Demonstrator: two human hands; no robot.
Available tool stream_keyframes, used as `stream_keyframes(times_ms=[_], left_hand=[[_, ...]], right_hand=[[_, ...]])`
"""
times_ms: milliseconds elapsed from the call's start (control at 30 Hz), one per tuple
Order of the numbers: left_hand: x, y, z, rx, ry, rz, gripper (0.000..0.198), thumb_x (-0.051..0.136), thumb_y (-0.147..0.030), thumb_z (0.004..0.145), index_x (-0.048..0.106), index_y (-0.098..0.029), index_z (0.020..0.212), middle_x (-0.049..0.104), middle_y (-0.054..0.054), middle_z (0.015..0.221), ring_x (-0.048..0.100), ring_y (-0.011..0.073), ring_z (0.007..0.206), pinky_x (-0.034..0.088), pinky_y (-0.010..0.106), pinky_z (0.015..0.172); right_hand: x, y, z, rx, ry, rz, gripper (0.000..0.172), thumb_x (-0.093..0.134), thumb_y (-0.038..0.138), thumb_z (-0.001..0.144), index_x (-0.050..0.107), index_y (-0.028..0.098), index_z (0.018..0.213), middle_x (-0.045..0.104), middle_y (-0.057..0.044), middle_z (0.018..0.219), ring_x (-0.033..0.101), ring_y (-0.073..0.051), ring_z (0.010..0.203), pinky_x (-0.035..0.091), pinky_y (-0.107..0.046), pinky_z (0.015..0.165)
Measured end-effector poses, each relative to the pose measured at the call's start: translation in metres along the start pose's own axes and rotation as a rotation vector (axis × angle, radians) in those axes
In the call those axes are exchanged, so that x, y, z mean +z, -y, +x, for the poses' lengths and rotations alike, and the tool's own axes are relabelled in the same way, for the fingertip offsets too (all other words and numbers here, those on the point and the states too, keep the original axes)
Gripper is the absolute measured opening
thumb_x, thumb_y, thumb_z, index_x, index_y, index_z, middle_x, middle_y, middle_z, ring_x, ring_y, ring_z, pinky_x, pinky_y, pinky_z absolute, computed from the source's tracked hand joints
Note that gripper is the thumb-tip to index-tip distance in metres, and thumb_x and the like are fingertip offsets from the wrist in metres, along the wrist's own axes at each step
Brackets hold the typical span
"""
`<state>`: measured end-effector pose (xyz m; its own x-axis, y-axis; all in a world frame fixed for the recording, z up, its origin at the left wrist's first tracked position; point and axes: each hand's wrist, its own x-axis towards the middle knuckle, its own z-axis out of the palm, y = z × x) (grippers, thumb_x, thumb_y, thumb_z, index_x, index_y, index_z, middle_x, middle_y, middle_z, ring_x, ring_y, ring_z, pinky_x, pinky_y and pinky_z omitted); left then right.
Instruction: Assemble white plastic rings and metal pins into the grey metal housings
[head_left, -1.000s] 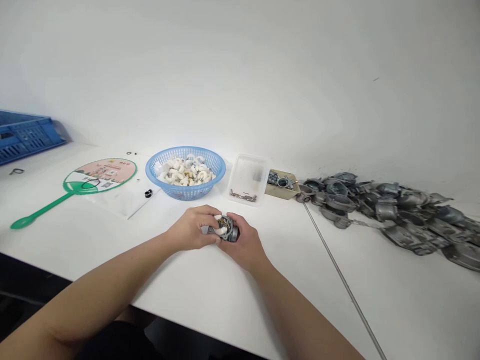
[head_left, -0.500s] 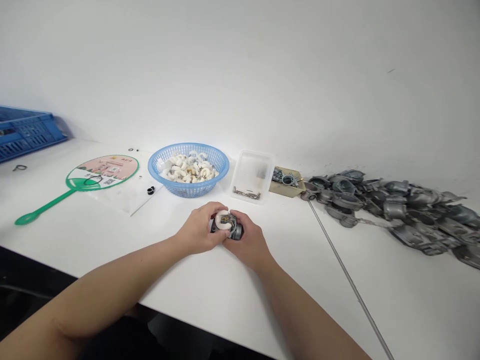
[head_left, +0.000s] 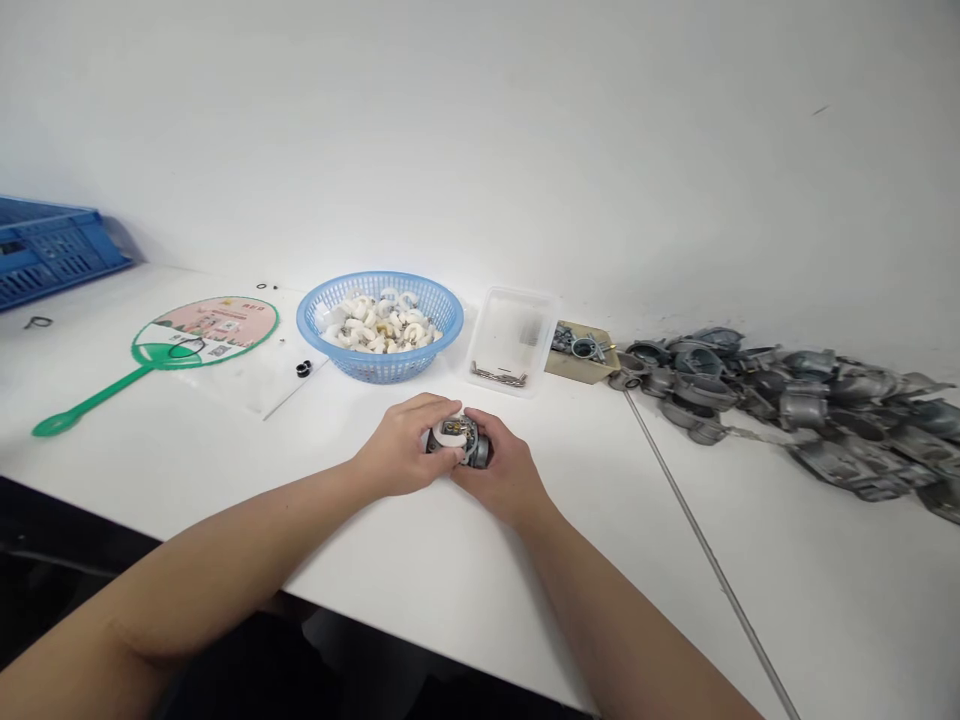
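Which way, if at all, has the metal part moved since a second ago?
No. The metal part, held by the left hand and right hand, keeps its place just front-right of the blue basket; only the camera view shifted.

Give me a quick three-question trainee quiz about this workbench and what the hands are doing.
1. True or false: both the left hand and right hand grip the small metal part.
2. What fills the blue basket? A) screws B) white curved pieces C) washers
3. Which side of the table holds the pile of grey castings?
Key: 1 true; 2 B; 3 the person's right.
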<state>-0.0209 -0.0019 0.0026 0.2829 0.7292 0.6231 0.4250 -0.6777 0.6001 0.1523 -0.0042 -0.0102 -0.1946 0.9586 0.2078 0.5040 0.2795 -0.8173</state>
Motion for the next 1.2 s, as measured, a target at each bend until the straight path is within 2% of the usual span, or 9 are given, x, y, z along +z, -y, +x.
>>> stream_keyframes(times_ms=[200, 333, 467, 567, 633, 833, 967, 1067, 1200], left_hand=[[0.002, 0.002, 0.002, 0.047, -0.023, 0.036, 0.038, 0.059, -0.029, 0.076, 0.06, -0.013, 0.11, 0.066, 0.013, 0.104, 0.06, 0.0227, 0.098, 0.05, 0.035, 0.088], [0.004, 0.0, 0.005, 0.03, -0.009, 0.083, 0.031, 0.046, -0.033, 0.086, 0.061, -0.015, 0.106, 0.067, 0.011, 0.101, 0.06, 0.022, 0.097, 0.048, 0.035, 0.087], [0.004, -0.003, 0.009, -0.191, -0.036, 0.058, 0.032, 0.036, -0.035, 0.091, 0.061, -0.017, 0.099, 0.068, 0.007, 0.091, 0.062, 0.0188, 0.085, 0.049, 0.031, 0.077], [0.003, -0.002, 0.012, -0.363, -0.13, -0.053, 0.033, 0.036, -0.037, 0.091, 0.06, -0.017, 0.102, 0.067, 0.003, 0.08, 0.061, 0.0157, 0.074, 0.049, 0.026, 0.068], [0.002, 0.0, 0.013, -0.417, -0.141, -0.122, 0.033, 0.039, -0.038, 0.09, 0.061, -0.017, 0.103, 0.066, 0.002, 0.078, 0.061, 0.0148, 0.071, 0.048, 0.024, 0.064], [0.004, -0.002, 0.012, -0.373, 0.017, -0.119, 0.034, 0.039, -0.039, 0.089, 0.063, -0.017, 0.079, 0.062, -0.001, 0.067, 0.057, 0.0129, 0.065, 0.043, 0.022, 0.06], [0.009, -0.006, 0.012, -0.324, -0.032, 0.043, 0.031, 0.038, -0.031, 0.089, 0.061, -0.018, 0.073, 0.061, -0.001, 0.067, 0.054, 0.013, 0.066, 0.041, 0.024, 0.062], [0.015, -0.005, 0.014, -0.337, -0.107, 0.147, 0.028, 0.041, -0.029, 0.088, 0.06, -0.018, 0.071, 0.06, 0.002, 0.072, 0.055, 0.0158, 0.075, 0.041, 0.027, 0.071], [0.021, 0.0, 0.014, -0.357, -0.147, 0.062, 0.024, 0.042, -0.027, 0.086, 0.06, -0.018, 0.074, 0.059, 0.003, 0.077, 0.055, 0.0166, 0.081, 0.043, 0.029, 0.076]], right_hand=[[0.0, 0.006, 0.001, 0.01, 0.0, -0.004, 0.059, 0.071, 0.034, 0.061, 0.051, 0.023, 0.116, 0.064, -0.003, 0.104, 0.062, -0.021, 0.09, 0.051, -0.034, 0.077], [0.0, 0.006, 0.002, 0.01, -0.003, -0.014, 0.061, 0.072, 0.034, 0.06, 0.051, 0.023, 0.116, 0.064, -0.003, 0.104, 0.061, -0.021, 0.09, 0.051, -0.034, 0.077], [0.002, 0.004, 0.002, -0.004, 0.001, -0.004, 0.064, 0.073, 0.033, 0.059, 0.05, 0.024, 0.118, 0.064, -0.004, 0.104, 0.061, -0.022, 0.093, 0.05, -0.036, 0.08], [0.003, 0.005, 0.002, 0.012, 0.014, 0.005, 0.065, 0.073, 0.033, 0.059, 0.049, 0.023, 0.119, 0.064, -0.005, 0.103, 0.062, -0.021, 0.09, 0.05, -0.034, 0.08], [0.003, 0.006, 0.001, 0.022, 0.018, -0.002, 0.066, 0.073, 0.033, 0.059, 0.049, 0.022, 0.12, 0.065, -0.005, 0.102, 0.062, -0.021, 0.09, 0.05, -0.034, 0.08], [0.004, 0.006, 0.002, -0.011, 0.002, 0.026, 0.062, 0.071, 0.032, 0.06, 0.051, 0.023, 0.118, 0.064, -0.004, 0.105, 0.062, -0.022, 0.091, 0.05, -0.036, 0.082], [0.006, 0.0, 0.005, -0.032, 0.013, 0.026, 0.064, 0.073, 0.034, 0.059, 0.05, 0.024, 0.118, 0.064, -0.004, 0.107, 0.061, -0.022, 0.094, 0.049, -0.037, 0.083], [0.006, -0.003, 0.005, -0.03, 0.013, 0.013, 0.064, 0.073, 0.034, 0.059, 0.05, 0.024, 0.118, 0.064, -0.004, 0.106, 0.061, -0.023, 0.094, 0.049, -0.037, 0.083], [0.006, 0.0, 0.004, -0.016, 0.004, 0.0, 0.064, 0.073, 0.033, 0.058, 0.051, 0.023, 0.118, 0.064, -0.004, 0.104, 0.062, -0.022, 0.091, 0.05, -0.036, 0.082]])
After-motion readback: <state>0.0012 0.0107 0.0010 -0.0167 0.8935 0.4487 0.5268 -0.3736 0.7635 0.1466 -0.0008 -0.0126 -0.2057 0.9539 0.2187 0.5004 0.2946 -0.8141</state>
